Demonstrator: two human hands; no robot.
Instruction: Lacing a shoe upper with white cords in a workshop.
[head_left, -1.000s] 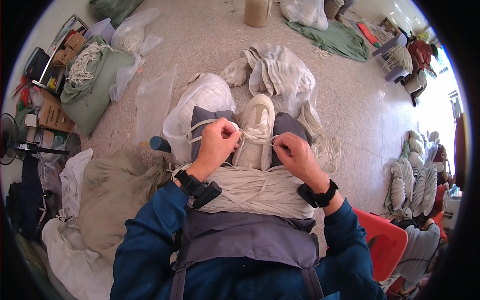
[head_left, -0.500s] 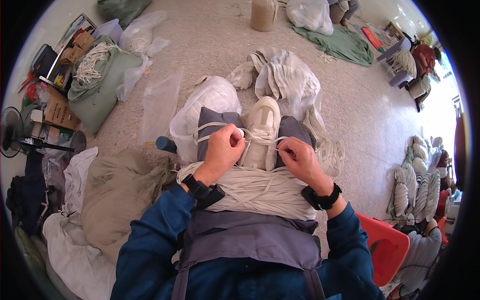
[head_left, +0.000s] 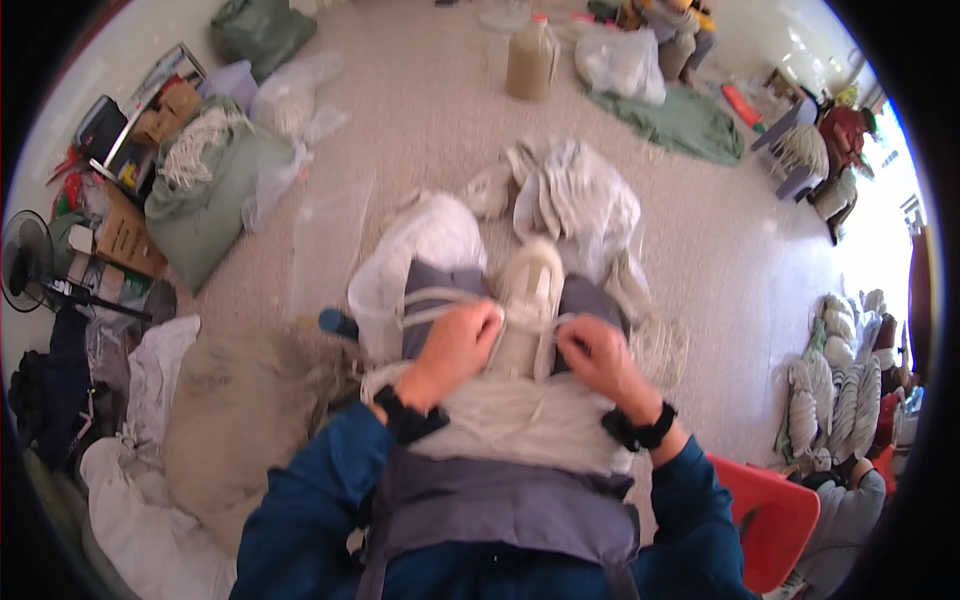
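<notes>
A cream sneaker (head_left: 532,278) stands between my knees, its toe pointing away from me. My left hand (head_left: 455,348) is closed beside its left edge, gripping a pale shoelace (head_left: 440,294) that loops out to the left. At the other side my right hand (head_left: 600,358) pinches a lace end near the shoe's opening. A thick bundle of loose cream laces (head_left: 530,418) lies across my lap, below the shoe and on a grey apron (head_left: 505,500). The picture is blurred, so the lace holes cannot be made out.
Beyond the shoe lie a white plastic bag (head_left: 415,250) and a heap of pale cloth (head_left: 580,205). Sacks (head_left: 240,420) crowd my left, near a fan (head_left: 30,262). A red stool (head_left: 765,515) stands at right. Other people sit farther off.
The whole view has tilted up, so the shoe and both hands sit lower in the picture. Both hands keep hold of the lace, at about the same spread.
</notes>
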